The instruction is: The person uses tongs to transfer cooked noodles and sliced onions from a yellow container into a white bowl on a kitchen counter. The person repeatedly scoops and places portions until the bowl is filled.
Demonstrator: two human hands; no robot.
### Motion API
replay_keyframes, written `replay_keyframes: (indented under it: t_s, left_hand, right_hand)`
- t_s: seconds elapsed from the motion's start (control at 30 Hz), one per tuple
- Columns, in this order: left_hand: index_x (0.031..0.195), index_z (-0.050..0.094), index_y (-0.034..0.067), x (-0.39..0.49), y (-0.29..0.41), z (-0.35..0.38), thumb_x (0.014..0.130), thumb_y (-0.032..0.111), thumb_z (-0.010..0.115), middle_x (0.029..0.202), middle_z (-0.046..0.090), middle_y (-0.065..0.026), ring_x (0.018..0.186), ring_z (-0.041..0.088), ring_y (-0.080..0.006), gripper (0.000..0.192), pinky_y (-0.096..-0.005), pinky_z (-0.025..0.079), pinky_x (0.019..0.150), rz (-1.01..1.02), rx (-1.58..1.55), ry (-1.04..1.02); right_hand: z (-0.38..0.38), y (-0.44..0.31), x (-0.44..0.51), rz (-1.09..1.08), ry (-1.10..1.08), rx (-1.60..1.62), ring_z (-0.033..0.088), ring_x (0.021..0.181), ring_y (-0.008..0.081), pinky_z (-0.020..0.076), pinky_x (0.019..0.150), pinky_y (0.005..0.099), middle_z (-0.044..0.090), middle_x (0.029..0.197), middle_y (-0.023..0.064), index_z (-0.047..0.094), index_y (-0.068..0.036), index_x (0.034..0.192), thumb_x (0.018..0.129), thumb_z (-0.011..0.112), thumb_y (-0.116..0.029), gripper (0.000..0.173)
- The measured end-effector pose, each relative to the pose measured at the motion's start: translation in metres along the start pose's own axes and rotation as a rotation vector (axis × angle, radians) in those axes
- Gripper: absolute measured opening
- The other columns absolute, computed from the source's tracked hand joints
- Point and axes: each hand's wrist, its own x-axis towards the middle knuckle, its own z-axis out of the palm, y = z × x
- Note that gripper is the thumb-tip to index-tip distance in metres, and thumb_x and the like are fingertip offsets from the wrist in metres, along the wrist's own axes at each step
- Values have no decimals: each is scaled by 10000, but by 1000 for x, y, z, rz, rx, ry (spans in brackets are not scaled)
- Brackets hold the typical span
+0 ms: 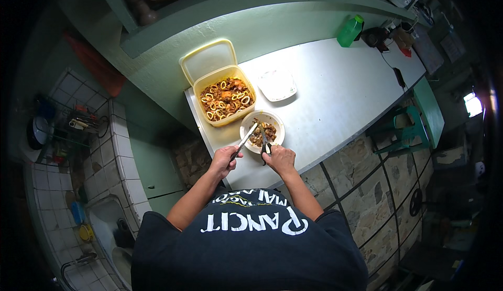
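My left hand [225,160] grips the dark handle of metal tongs [249,134], whose tips reach into a white bowl [280,124]. In my right hand [281,158] is a pair of black-handled scissors [263,144], with the blades over the dark chopped food [268,134] in the bowl. Behind the bowl, to the left, stands a square yellow plastic container [252,106] filled with saucy food and pale squid-like rings [230,99]. Its translucent lid [210,59] leans on the wall behind it. A white square dish or lid [277,85] lies to the right of the container.
The white table [326,94] runs along a green wall. A green bottle [349,31] and cabled dark items [377,37] stand at its far right. A green plastic chair [406,129] is beyond the table's front edge. On the left are a sink [106,216] and a dish rack [67,129].
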Motion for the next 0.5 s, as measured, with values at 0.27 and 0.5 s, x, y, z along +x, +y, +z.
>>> replay_keyframes:
  t_s: [0.27,0.5]
  left_hand:
    - [938,580,35,0,-2,0,948,207,557,798,639,-76,385,395,-61,174,-208,260,345,-9,10,0]
    - [962,599,29,2,-2,1,945,215,565,763,630,-62,386,393,-60,190,-211,266,345,64,82,29]
  right_hand:
    - [5,1,-1,17,-21,46,649,573,311,520,558,434,638,631,133,650,-55,681,794,631,-440,402]
    - [0,-8,-8,144,-26,350,624,589,346,483,576,432,602,591,162,626,-34,625,853,584,-518,536]
